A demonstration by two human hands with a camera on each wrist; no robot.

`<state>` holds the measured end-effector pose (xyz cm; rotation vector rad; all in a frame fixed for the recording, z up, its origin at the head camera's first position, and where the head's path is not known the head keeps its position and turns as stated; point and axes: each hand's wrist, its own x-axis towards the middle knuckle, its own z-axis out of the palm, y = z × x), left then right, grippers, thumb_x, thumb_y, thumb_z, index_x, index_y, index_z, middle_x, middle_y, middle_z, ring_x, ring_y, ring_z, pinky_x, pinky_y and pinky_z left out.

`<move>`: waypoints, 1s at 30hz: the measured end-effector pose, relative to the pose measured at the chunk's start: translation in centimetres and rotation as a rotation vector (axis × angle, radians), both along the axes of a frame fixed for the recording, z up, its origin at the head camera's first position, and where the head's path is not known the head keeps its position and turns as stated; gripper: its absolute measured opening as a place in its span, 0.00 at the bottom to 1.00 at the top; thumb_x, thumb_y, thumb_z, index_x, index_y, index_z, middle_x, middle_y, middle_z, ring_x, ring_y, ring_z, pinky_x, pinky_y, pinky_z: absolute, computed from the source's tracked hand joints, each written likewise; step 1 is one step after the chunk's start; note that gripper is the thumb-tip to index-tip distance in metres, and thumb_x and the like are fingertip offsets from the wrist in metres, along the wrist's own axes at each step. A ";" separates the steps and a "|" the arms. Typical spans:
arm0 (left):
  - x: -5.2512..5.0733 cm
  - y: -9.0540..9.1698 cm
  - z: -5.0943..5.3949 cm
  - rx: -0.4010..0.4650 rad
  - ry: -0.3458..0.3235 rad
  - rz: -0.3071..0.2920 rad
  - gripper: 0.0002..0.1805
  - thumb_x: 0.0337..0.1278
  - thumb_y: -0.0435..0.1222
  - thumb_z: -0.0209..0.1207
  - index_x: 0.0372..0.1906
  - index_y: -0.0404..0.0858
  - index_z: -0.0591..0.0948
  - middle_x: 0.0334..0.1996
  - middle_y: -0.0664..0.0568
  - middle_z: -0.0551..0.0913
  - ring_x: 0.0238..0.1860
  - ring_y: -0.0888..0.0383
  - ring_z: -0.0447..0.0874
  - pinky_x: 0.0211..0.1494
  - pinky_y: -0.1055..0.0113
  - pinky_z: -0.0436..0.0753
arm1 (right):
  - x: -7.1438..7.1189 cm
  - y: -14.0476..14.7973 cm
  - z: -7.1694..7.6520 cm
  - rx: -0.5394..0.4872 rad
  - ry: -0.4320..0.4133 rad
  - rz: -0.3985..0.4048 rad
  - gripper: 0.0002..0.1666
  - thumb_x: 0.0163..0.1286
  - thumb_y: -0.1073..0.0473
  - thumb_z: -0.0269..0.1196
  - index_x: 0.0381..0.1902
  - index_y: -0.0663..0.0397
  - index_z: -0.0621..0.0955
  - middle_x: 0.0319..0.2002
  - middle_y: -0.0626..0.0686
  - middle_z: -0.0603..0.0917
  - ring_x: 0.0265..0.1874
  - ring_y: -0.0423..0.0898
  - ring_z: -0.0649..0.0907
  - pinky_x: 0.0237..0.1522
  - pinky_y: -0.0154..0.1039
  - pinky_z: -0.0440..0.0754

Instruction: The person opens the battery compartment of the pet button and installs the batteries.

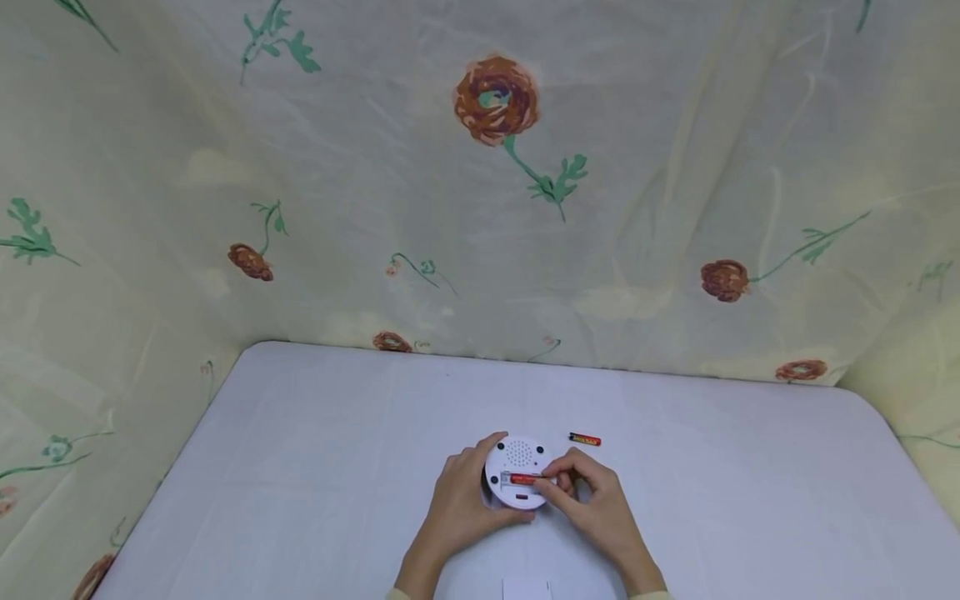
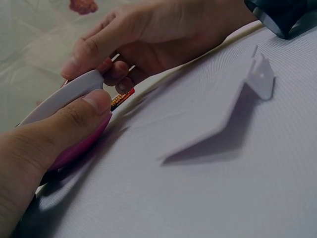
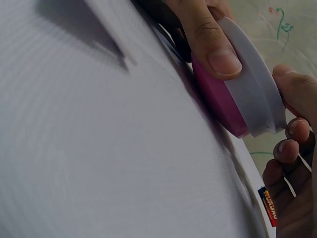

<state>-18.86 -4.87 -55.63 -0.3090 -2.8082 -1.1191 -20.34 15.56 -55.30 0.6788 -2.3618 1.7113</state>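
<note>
My left hand (image 1: 461, 500) holds a round device (image 1: 519, 452) by its edge, thumb on the near side. Its white underside, with speaker holes, black feet and an open battery slot, faces up; a magenta lower part (image 3: 218, 99) shows in the right wrist view. Within the slot lies a red battery (image 1: 522, 479). My right hand (image 1: 592, 500) pinches that battery's right end between thumb and forefinger, its other fingers curled. A second red battery (image 1: 585, 439) with a black end lies on the table just beyond the right hand.
On the white tabletop (image 1: 337, 467), a thin white piece (image 1: 527, 589) sits at the near edge of the head view. The left wrist view shows it tilted, with a bent end. A flower-patterned cloth (image 1: 480, 250) hangs behind the table and along its sides.
</note>
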 end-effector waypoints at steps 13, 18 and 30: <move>0.0 -0.1 -0.1 0.006 0.009 -0.007 0.56 0.24 0.65 0.71 0.68 0.57 0.62 0.54 0.60 0.79 0.51 0.61 0.75 0.53 0.61 0.72 | 0.0 -0.4 0.1 -0.029 0.033 0.005 0.10 0.55 0.65 0.70 0.31 0.47 0.81 0.22 0.49 0.71 0.25 0.41 0.71 0.29 0.32 0.70; -0.1 -0.1 -0.1 0.011 0.011 -0.005 0.56 0.24 0.65 0.71 0.68 0.56 0.63 0.54 0.60 0.79 0.51 0.60 0.75 0.53 0.60 0.72 | 0.1 -0.6 0.2 -0.026 0.036 0.000 0.10 0.54 0.65 0.70 0.31 0.47 0.82 0.22 0.50 0.71 0.24 0.41 0.71 0.28 0.32 0.70; -0.1 0.1 -0.2 0.014 0.041 -0.014 0.55 0.25 0.64 0.72 0.68 0.54 0.64 0.54 0.59 0.79 0.51 0.61 0.76 0.56 0.60 0.71 | 0.6 -1.1 1.8 -0.008 0.074 -0.001 0.09 0.52 0.69 0.70 0.28 0.52 0.82 0.20 0.53 0.70 0.21 0.45 0.69 0.22 0.35 0.67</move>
